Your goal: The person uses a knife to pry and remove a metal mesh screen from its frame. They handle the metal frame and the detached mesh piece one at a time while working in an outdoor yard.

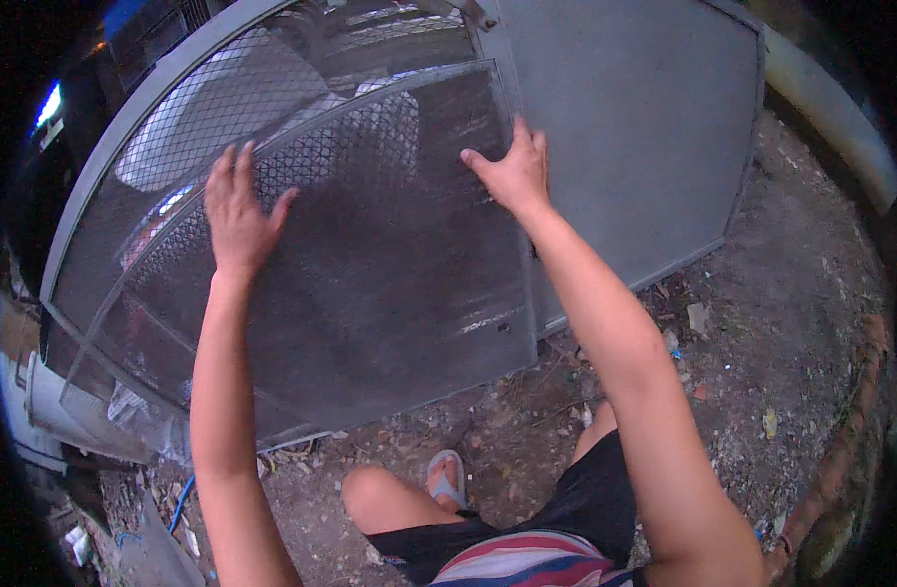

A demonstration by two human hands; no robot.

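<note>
Before me a framed mesh screen panel (pixel 370 284) leans upright, dark in its lower part. My left hand (pixel 241 215) is at the panel's upper left edge, fingers stretched up and thumb apart, gripping nothing. At the upper right corner, my right hand (pixel 519 174) is by the frame's side with thumb and forefinger spread; some of its other fingers are partly curled. Whether either hand presses on the frame is hard to tell. Behind the screen stands a larger grey metal gate (pixel 644 127), with wire mesh on its left part and a solid sheet on its right.
A white sheet-like object (pixel 223 108) shows behind the gate's mesh. The dirt ground (pixel 761 362) carries stones and litter. A log or root (pixel 840 450) lies at the right, and a blue cord (pixel 181 504) at the lower left. My sandalled foot (pixel 446 479) is near the panel's base.
</note>
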